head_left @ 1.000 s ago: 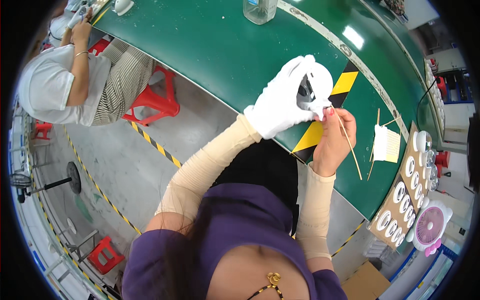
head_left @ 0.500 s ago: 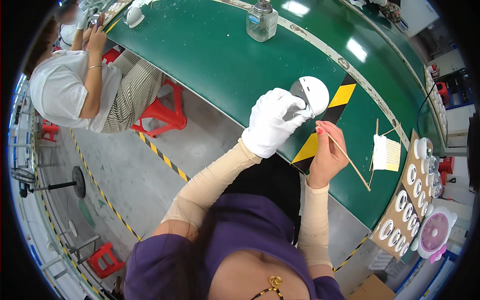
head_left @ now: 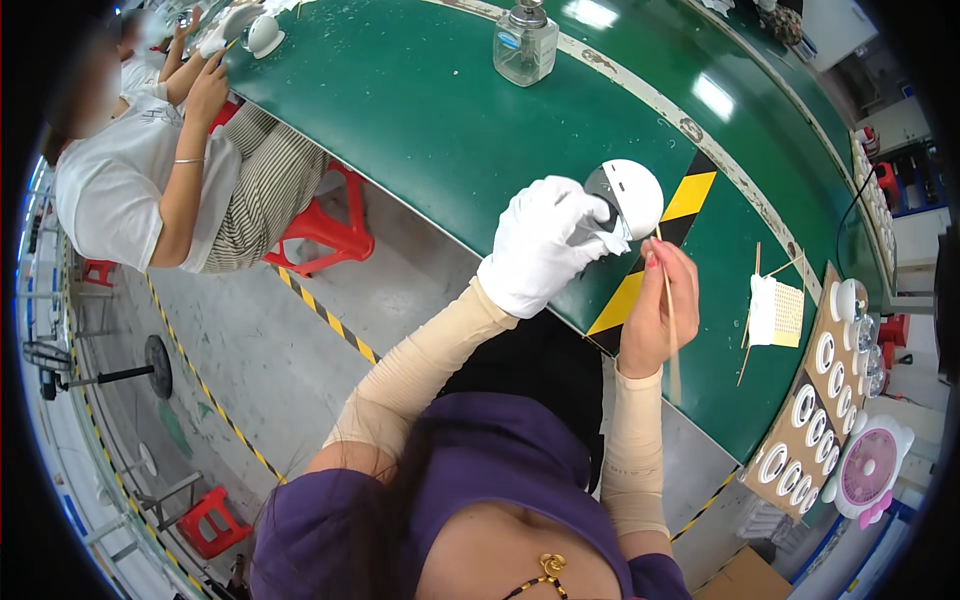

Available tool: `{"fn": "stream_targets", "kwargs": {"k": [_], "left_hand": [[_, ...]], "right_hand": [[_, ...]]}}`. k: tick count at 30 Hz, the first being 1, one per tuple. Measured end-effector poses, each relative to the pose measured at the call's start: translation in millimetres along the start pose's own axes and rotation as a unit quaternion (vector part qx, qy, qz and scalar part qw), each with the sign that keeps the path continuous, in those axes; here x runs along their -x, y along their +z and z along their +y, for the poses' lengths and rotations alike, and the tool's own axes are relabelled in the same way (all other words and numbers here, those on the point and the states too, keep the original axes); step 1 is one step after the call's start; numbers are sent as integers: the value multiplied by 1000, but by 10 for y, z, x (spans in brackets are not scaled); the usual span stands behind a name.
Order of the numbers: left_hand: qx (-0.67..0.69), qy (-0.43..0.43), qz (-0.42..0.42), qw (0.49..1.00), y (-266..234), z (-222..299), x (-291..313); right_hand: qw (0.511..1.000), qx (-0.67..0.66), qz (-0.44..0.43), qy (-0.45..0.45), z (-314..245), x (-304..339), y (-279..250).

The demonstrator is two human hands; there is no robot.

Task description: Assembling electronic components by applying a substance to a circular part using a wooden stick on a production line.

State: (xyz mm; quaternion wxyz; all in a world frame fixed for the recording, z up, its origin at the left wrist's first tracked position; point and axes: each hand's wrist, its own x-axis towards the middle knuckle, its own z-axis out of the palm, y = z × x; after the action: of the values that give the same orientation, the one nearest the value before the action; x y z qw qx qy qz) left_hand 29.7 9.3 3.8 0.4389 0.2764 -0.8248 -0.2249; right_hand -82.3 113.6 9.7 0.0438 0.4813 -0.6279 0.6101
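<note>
The view comes from the left one of two wide fisheye cameras worn on the head, facing steeply down past the purple top (head_left: pixel 490 440) to the white-gloved left hand (head_left: pixel 540 245) and the bare right hand (head_left: pixel 657 318), both near and right of centre. Beneath and beyond them the green bench (head_left: pixel 400 120) slants across the upper part, and straight edges bow toward a dark, rounded rim.
</note>
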Motion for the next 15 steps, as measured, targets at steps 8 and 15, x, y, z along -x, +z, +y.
{"fn": "stream_targets", "kwargs": {"k": [8, 15], "left_hand": [[11, 15, -17, 1000, 7, -36, 14], [0, 10, -25, 1000, -3, -38, 33]], "right_hand": [[977, 167, -40, -122, -5, -293, 128], [961, 205, -63, -174, -4, -348, 139]]}}
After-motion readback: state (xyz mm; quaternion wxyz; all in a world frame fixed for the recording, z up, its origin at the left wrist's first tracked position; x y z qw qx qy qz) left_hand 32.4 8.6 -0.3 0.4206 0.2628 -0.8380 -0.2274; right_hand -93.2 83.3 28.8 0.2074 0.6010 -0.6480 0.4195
